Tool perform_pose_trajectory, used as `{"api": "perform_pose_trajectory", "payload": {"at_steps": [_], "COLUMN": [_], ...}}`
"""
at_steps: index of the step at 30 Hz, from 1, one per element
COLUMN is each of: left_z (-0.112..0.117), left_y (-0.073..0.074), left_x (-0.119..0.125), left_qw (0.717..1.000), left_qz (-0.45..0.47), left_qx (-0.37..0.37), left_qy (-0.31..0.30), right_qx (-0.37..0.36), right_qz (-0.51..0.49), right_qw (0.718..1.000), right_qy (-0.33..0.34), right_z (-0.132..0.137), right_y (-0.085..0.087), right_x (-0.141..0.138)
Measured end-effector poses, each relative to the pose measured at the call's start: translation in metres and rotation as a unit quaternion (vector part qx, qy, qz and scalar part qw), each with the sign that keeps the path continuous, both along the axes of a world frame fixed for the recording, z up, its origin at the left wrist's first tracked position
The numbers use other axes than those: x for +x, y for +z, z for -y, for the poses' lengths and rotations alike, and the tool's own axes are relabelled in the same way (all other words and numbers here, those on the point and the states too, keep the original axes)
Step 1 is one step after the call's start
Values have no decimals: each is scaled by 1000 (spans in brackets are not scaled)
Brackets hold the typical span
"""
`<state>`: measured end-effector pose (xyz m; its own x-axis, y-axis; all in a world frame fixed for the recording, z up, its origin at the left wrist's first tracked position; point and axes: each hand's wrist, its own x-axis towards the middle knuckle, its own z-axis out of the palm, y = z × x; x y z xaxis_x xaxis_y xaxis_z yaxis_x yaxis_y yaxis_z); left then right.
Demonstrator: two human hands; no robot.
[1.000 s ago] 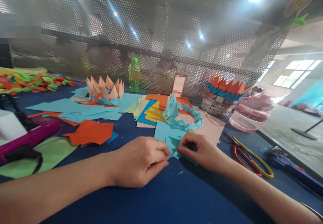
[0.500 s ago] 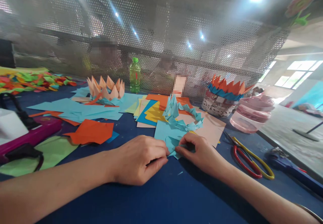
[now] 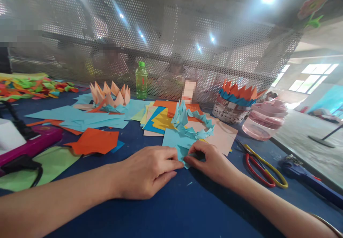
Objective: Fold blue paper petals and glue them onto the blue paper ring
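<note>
On the blue counter [image 3: 166, 209], my right hand [image 3: 211, 164] pinches the folded blue paper [image 3: 180, 145] firmly; my left hand [image 3: 146, 172] stays unclenched, fingertips [image 3: 180, 163] steadying its edge.

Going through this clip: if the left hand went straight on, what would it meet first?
The left hand would first meet the folded blue paper, almost touching already; the right hand lies just beyond it, though depth is unclear.
</note>
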<state>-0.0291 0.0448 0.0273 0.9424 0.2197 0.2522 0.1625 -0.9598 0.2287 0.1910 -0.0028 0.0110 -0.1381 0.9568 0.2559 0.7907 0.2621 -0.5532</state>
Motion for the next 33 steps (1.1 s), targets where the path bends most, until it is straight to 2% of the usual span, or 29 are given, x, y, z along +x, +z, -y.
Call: {"api": "perform_pose_trajectory", "payload": {"at_steps": [19,27,33], "left_z": [2,0,0], "left_y": [-6,-3,-3], "left_x": [2,1,0], "left_qw": [999,999,1000], "left_qz": [31,25,8], "left_qx": [-43,-24,-4], "left_qy": [7,-1,3], "right_qx": [-3,-1,-15], "right_qz": [-2,7,-1], "right_qw": [1000,1000,999], "right_qy": [7,6,-29], "right_z": [1,0,-1], "right_y": [1,1,0], "right_x": [0,0,2]}}
